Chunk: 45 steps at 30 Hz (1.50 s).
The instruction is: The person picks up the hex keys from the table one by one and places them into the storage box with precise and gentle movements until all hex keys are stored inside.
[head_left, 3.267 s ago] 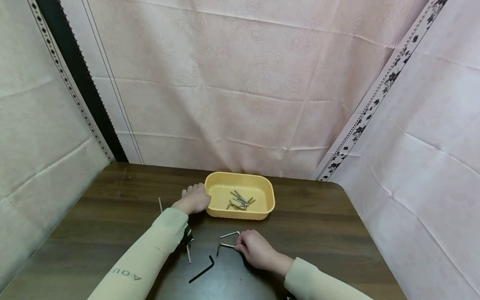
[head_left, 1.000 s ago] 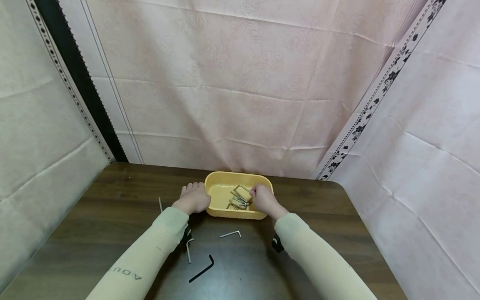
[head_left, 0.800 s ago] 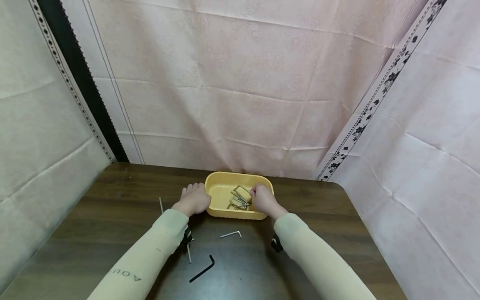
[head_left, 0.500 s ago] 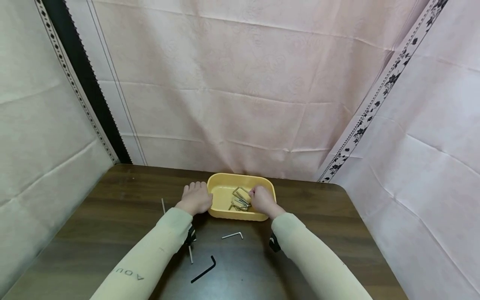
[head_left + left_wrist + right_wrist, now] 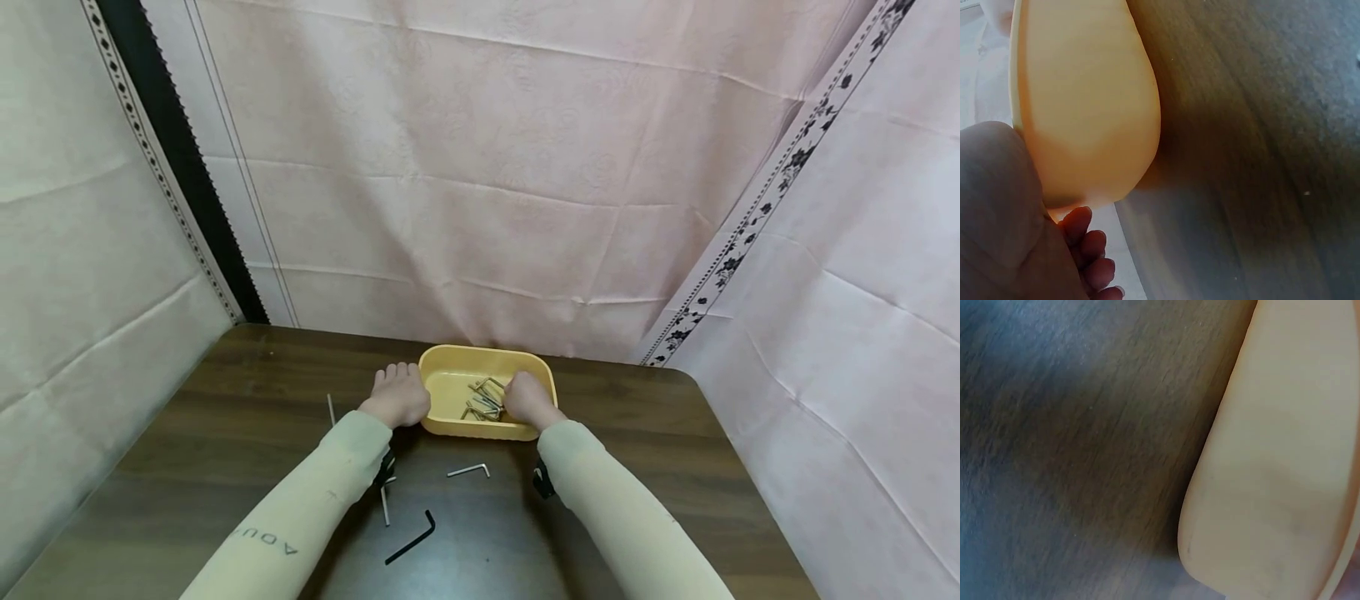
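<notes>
1. Shallow yellow plastic tray with rounded corners (image 5: 457, 427) sits on the dark wood-grain table (image 5: 225, 433), at 12 o'clock from the person.
2. Left hand (image 5: 397, 397) rests against the tray's outer wall at its 9 o'clock side; fingers lie relaxed and together on the table and wall, gripping nothing. In the left wrist view fingertips (image 5: 1088, 244) show below the tray wall (image 5: 1085, 100).
3. Right hand (image 5: 527, 398) reaches over the tray's 3 o'clock rim; its fingers are turned away, so I cannot tell whether they are apart or clamped on anything.
4. Heap of small silver L-shaped hex keys (image 5: 483, 401) lies inside the tray, just beside the right hand.
5. Loose on the table at 6 o'clock of the tray: silver hex key (image 5: 468, 471), black hex key (image 5: 411, 538).
6. Thin silver key (image 5: 331, 409) lies at 9 o'clock of the left hand.
</notes>
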Tool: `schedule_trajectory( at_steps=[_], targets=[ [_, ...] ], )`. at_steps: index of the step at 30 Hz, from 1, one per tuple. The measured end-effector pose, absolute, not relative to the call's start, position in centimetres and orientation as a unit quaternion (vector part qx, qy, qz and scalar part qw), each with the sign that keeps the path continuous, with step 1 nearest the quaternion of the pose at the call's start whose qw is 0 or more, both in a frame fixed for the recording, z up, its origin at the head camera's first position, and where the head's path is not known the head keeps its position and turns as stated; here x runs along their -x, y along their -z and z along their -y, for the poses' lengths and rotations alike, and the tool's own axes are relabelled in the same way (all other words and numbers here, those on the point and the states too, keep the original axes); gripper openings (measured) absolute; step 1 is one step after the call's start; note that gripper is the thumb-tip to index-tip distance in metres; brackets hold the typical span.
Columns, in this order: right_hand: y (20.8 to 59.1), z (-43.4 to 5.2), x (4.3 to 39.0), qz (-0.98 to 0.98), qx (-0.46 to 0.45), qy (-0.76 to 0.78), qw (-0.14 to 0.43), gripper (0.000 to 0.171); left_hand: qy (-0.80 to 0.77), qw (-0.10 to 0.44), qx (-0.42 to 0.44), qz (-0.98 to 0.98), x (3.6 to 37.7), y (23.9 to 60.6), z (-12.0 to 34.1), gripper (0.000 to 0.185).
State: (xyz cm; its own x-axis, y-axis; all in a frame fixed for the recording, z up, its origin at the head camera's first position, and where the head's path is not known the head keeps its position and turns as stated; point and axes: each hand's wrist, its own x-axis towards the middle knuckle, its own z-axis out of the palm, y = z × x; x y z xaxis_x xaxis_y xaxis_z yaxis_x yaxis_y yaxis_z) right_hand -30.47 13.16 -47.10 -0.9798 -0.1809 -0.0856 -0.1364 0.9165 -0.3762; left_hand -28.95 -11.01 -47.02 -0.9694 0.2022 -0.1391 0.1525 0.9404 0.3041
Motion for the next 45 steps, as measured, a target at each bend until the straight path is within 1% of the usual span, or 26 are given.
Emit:
schedule_trajectory(
  at_steps=[3, 11, 20, 22, 25, 26, 29, 32, 34, 40, 45],
  targets=[
    [47.1, -13.2, 30.5, -0.98, 0.079, 0.176, 0.052, 0.045, -0.146, 0.084, -0.09, -0.982, 29.0, 47.1, 11.0, 0.045],
    [47.2, -13.4, 30.5, -0.982, 0.079, 0.158, 0.059, 0.05, -0.139, 0.078, -0.093, -0.983, 29.1, 47.1, 10.7, 0.037],
    [47.5, -13.9, 30.6, -0.98, 0.065, 0.181, 0.056, 0.043, -0.149, 0.084, -0.094, -0.981, 29.1, 47.1, 10.4, 0.036],
    [47.6, -13.9, 30.3, -0.978, 0.07, 0.191, 0.041, 0.034, -0.15, 0.086, -0.093, -0.981, 29.1, 47.3, 10.4, 0.036],
    [47.1, -13.9, 29.5, -0.975, 0.08, 0.21, 0.0, 0.015, -0.148, 0.088, -0.091, -0.981, 29.2, 47.5, 10.4, 0.037],
    [46.9, -13.9, 29.1, -0.972, 0.084, 0.217, -0.015, 0.012, -0.148, 0.089, -0.091, -0.981, 29.2, 47.6, 10.4, 0.038],
    [45.6, -14.0, 27.5, -0.96, 0.104, 0.255, -0.047, 0.023, -0.151, 0.09, -0.091, -0.98, 29.2, 47.6, 10.5, 0.036],
    [44.7, -14.3, 25.6, -0.94, 0.141, 0.306, -0.061, 0.031, -0.156, 0.087, -0.092, -0.98, 29.1, 47.5, 10.6, 0.032],
    [44.3, -14.7, 24.4, -0.922, 0.168, 0.344, -0.06, 0.035, -0.159, 0.087, -0.092, -0.979, 29.1, 47.3, 10.6, 0.031],
    [44.7, -16.1, 21.8, -0.87, 0.233, 0.433, -0.038, 0.041, -0.165, 0.094, -0.092, -0.977, 29.1, 47.0, 10.6, 0.031],
    [45.5, -16.6, 20.3, -0.851, 0.246, 0.463, 0.005, 0.04, -0.172, 0.104, -0.088, -0.976, 29.0, 46.9, 10.7, 0.031]
  ],
)
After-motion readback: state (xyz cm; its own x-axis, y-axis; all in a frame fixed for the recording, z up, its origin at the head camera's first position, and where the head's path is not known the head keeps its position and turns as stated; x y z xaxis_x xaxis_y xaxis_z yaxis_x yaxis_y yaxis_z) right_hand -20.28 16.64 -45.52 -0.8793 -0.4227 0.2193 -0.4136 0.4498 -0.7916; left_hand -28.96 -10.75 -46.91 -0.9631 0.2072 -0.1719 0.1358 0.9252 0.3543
